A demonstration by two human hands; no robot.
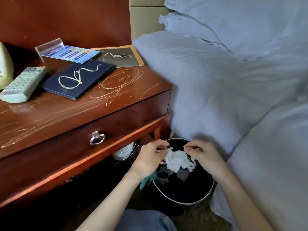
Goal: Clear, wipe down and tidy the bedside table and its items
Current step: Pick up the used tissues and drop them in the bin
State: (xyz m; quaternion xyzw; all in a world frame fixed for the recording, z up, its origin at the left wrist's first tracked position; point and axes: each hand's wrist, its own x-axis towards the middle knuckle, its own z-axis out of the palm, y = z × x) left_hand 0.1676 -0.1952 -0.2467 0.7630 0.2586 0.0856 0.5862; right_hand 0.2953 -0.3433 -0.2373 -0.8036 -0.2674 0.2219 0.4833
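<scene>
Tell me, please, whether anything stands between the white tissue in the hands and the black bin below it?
Nothing visible does. The left hand and right hand pinch the crumpled white tissue right above the open mouth of the black bin, which holds only some scraps.

— Table top, left to right?
— Phone (5, 64) at the far left edge, remote (23, 85) just beside it, then the folder (78, 80). Behind the folder stood the card holder (66, 53); right of that, an envelope (123, 56) at the back corner.
— Below?
— Drawer ring (97, 139) on the front of the bedside table (116, 90). Bin (183, 189) on the floor, between table and bed (233, 97). Both hands, left (150, 157) and right (203, 155), were over the bin, a tissue wad (176, 160) between them.
</scene>
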